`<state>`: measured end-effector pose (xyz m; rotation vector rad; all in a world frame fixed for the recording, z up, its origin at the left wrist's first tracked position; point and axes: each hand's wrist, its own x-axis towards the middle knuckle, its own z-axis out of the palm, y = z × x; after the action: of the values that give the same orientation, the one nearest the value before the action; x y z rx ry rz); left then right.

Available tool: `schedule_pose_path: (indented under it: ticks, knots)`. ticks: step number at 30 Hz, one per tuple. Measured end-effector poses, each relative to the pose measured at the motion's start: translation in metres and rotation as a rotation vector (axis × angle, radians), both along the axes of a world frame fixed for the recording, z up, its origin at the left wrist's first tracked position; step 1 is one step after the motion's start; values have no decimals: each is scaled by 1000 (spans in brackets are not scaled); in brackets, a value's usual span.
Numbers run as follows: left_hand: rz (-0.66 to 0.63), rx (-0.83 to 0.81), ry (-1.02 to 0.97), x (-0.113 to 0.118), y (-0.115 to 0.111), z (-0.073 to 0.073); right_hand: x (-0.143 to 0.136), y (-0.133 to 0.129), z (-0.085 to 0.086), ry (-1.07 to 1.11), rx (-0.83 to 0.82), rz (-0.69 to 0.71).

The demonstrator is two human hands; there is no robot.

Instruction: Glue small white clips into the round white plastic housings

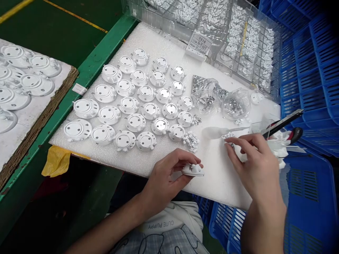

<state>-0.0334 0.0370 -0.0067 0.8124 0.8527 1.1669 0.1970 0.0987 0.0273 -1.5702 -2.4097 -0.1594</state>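
My left hand (169, 176) grips a white round plastic part (194, 170) by its edge, just above the front of the foam-covered table. A small raised piece stands on that part's upper side. My right hand (253, 160) is closed in a pinch over a little pile of tiny pieces (228, 135). Something small and greyish shows by its fingertips, too small to name. Left of both hands, several similar white round parts (150, 110) lie in rows, each with two dark dots. Small white pieces (191, 141) are heaped close to my left hand.
Clear bags of small metal pieces (236, 105) lie beyond my hands. A black-handled cutter (283, 123) juts out at the right. A divided clear tray (212, 21) of white pieces stands behind, with a handwritten label (199, 45). Blue crates (308, 70) border the right.
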Motion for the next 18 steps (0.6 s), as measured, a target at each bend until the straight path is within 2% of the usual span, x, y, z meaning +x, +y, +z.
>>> schedule_pose_path:
  ticks: [4, 8, 14, 18]
  knots:
    - [-4, 14, 7, 0, -1, -1, 0, -18, 14, 157, -168, 55]
    - [-15, 22, 60, 0, -1, -3, 0, -33, 8, 150, -324, 174]
    - [-6, 43, 87, 1, -1, -5, -7, -34, -9, 265, -244, 105]
    - [-11, -28, 39, 1, -2, -2, -10, -34, -14, 268, -172, 128]
